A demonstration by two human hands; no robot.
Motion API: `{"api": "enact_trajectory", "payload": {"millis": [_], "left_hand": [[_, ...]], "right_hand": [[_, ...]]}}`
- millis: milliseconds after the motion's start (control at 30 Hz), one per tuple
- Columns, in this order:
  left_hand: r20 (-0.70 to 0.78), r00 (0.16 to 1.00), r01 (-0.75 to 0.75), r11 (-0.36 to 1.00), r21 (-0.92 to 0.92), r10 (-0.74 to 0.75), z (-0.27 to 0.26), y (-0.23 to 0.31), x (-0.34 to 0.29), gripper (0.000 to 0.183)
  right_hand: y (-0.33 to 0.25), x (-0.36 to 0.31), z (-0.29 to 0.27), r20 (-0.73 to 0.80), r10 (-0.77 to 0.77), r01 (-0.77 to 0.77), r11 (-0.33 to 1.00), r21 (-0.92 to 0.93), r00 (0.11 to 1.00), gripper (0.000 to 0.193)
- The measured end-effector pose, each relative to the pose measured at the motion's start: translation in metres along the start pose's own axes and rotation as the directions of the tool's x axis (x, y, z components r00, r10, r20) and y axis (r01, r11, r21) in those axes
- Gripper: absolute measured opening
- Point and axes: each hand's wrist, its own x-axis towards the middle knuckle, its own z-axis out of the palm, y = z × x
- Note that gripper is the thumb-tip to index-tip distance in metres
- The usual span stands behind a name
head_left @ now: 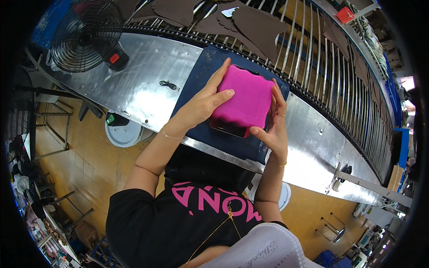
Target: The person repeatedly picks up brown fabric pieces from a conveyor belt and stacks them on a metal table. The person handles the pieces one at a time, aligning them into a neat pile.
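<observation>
A box with a bright pink, wavy-edged lid (247, 96) is held between my two hands, over a dark blue mat (196, 80) on the metal table. Below the lid shows a dark, patterned lower part (228, 128) with some red at its corner. My left hand (208, 100) grips the left side, its thumb lying on the pink top. On the opposite side, my right hand (277, 123) has its fingers along the edge and its thumb at the near corner. Whether the box rests on the mat or is lifted, I cannot tell.
A conveyor of metal rods (308, 49) runs along the table's far side, carrying brown sheet pieces (250, 27). At the left stands a black fan (85, 38). A small coiled cable (168, 84) lies on the metal table (138, 62). A white bucket (123, 134) stands below.
</observation>
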Motion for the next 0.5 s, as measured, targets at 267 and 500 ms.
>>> {"api": "enact_trajectory", "payload": {"millis": [267,500], "left_hand": [[-0.053,0.999,-0.003,0.998,-0.061,-0.001,0.006,0.001,0.001,0.065],[-0.104,0.991,-0.078,0.994,0.073,0.085,0.003,-0.014,0.006,0.061]], "right_hand": [[0.003,-0.001,0.001,0.003,-0.016,0.016,0.998,-0.054,1.0,0.101],[0.009,-0.003,0.001,0.007,-0.078,0.078,0.974,-0.214,0.997,0.101]]}}
